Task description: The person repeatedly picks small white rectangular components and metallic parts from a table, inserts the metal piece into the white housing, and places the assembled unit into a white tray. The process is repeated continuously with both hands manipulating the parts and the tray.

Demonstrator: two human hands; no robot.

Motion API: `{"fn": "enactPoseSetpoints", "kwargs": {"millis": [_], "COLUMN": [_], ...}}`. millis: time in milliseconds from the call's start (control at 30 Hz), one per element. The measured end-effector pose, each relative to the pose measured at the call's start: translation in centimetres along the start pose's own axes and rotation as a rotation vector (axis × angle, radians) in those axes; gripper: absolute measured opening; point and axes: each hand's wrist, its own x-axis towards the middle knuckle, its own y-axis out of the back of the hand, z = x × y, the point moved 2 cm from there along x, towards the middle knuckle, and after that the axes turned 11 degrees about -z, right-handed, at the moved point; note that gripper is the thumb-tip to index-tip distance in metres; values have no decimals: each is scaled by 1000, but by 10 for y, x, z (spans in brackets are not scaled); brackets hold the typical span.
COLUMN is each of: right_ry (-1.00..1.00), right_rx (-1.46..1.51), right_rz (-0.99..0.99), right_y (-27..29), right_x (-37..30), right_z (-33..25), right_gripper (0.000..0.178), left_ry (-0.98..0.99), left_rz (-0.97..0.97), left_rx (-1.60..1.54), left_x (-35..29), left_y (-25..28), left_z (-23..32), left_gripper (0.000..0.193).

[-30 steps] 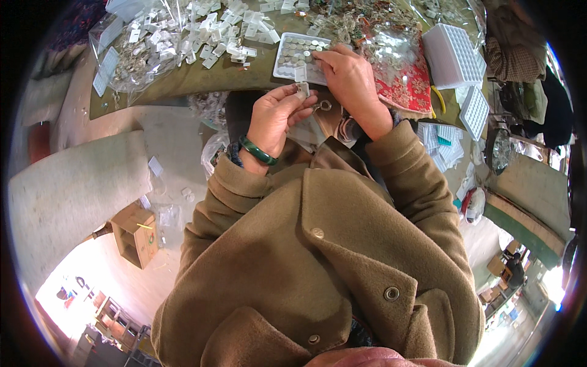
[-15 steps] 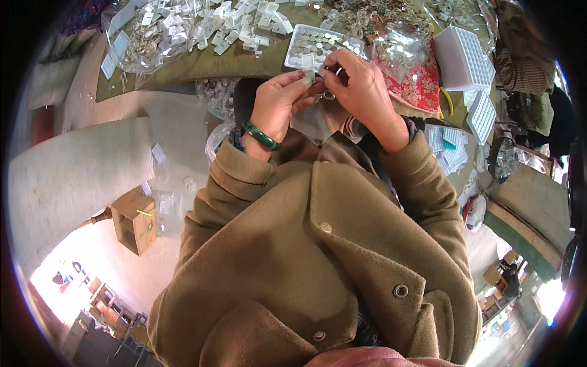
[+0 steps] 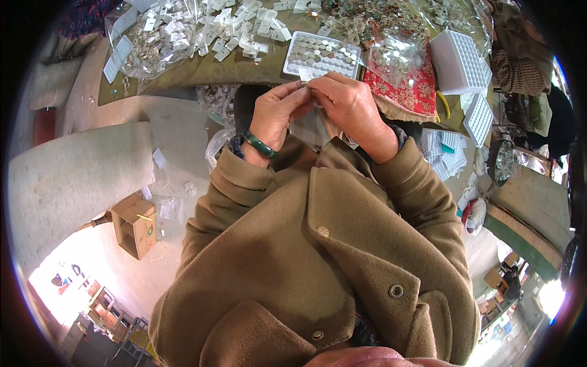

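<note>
Just in front of the table edge, my left hand (image 3: 274, 116) pinches a small white plastic card (image 3: 306, 74), which sticks up above the fingertips. My right hand (image 3: 353, 105) meets it there, thumb and forefinger pressed together against the card's lower part. Whatever small piece the right fingers have between them is hidden. A dark green bangle (image 3: 262, 145) circles my left wrist. Directly beyond the hands lies a white tray (image 3: 333, 65) with rows of round hollows; several small silvery discs (image 3: 319, 45) lie in its far part.
White card holders (image 3: 244, 30) are heaped at the far left beside a clear bag (image 3: 162, 43). At right are a red patterned cloth (image 3: 406, 92), a stack of white trays (image 3: 455, 64) and yellow-handled pliers (image 3: 443, 105). A cardboard box (image 3: 134, 226) stands on the floor at left.
My right hand has come down and left, closing its fingers onto the card. The card has dropped slightly toward me, and the ring-like piece below the right fingers is now mostly hidden.
</note>
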Motion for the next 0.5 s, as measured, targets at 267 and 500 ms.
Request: {"fn": "enactPoseSetpoints", "kwargs": {"millis": [267, 500], "right_ry": [-135, -218], "right_rx": [-12, -203], "right_rz": [145, 28], "right_y": [3, -10], "right_x": [25, 32], "right_z": [33, 37], "right_gripper": [13, 8], "left_ry": [77, 62], "left_rz": [51, 71], "left_rx": [28, 56], "left_x": [7, 7], "left_y": [7, 5], "left_z": [4, 3], "left_gripper": [17, 17]}}
